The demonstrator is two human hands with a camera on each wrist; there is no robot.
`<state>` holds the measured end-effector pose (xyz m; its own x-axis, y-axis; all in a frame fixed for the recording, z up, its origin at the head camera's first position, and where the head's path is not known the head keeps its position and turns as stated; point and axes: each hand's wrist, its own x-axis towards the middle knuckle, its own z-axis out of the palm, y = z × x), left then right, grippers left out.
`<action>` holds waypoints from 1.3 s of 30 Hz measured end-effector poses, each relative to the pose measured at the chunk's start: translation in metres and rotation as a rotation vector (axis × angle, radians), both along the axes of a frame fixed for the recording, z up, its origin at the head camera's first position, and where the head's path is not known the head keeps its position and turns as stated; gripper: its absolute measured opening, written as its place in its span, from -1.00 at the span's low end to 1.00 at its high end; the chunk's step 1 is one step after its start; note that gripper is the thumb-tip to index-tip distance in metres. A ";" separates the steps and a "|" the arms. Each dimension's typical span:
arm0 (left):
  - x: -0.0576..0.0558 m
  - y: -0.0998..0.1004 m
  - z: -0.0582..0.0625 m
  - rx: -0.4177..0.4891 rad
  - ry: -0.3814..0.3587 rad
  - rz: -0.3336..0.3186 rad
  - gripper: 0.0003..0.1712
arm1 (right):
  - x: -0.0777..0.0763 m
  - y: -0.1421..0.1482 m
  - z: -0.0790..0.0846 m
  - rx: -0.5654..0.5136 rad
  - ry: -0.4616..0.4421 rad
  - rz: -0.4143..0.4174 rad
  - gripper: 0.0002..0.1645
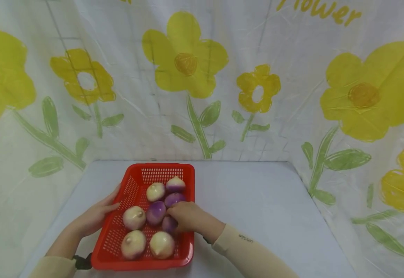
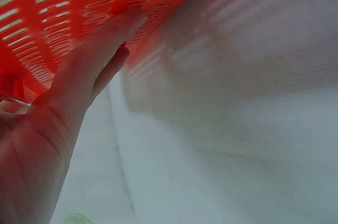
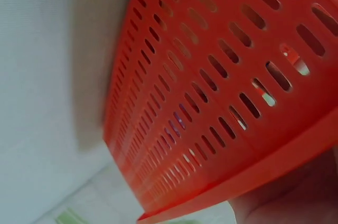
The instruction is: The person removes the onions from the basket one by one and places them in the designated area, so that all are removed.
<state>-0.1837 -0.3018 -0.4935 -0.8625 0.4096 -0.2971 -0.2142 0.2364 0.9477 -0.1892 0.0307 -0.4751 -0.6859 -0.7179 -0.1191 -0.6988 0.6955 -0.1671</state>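
A red plastic basket with slotted walls holds several round purple-and-white turnips, among them a pale one and a purple one. At its left side my left hand grips the wall, thumb at the rim and fingers along the outside. The left wrist view shows those fingers lying against the slotted wall. My right hand reaches over the right rim, its fingers curled down round a purple turnip, partly hidden by the hand. In the right wrist view the basket wall hides most of that hand.
The basket stands on a white-covered table, toward its left side. Behind the table hangs a white curtain printed with yellow flowers. A dark wrist strap shows by the basket's near left corner.
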 end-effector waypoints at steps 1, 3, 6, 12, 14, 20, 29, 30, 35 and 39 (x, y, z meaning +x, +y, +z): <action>0.000 0.000 0.000 0.002 -0.003 -0.001 -0.19 | -0.001 0.001 0.000 -0.004 -0.003 0.000 -0.47; 0.000 -0.001 -0.001 0.000 -0.007 -0.002 -0.19 | -0.002 0.002 0.003 -0.023 -0.017 0.005 -0.44; -0.001 -0.002 -0.001 0.000 -0.013 -0.002 -0.19 | -0.004 0.004 0.008 -0.084 -0.050 0.017 -0.39; -0.002 -0.002 0.000 0.006 -0.008 -0.023 -0.20 | -0.009 0.012 0.017 -0.245 -0.139 0.009 -0.34; -0.002 -0.002 -0.001 0.010 -0.006 -0.030 -0.20 | -0.011 0.015 0.018 -0.297 -0.170 -0.001 -0.35; -0.003 -0.003 0.000 0.024 -0.004 -0.039 -0.19 | -0.018 0.025 0.022 -0.453 -0.217 0.002 -0.24; -0.003 -0.001 0.001 0.005 0.001 -0.038 -0.19 | -0.023 0.044 0.023 -0.624 -0.216 -0.078 -0.20; -0.003 0.000 0.001 0.004 0.002 -0.036 -0.19 | -0.024 0.047 0.024 -0.653 -0.210 -0.086 -0.20; -0.002 0.000 0.002 -0.010 0.011 -0.027 -0.19 | -0.034 0.059 0.031 -0.800 -0.208 -0.120 -0.19; 0.000 -0.001 0.003 -0.007 0.006 -0.011 -0.19 | -0.042 0.072 0.039 -0.889 -0.190 -0.204 -0.19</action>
<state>-0.1838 -0.3030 -0.4906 -0.8598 0.4171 -0.2945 -0.2054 0.2456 0.9474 -0.2316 0.1027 -0.4363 -0.8344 -0.4667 0.2931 -0.4831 0.3636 -0.7965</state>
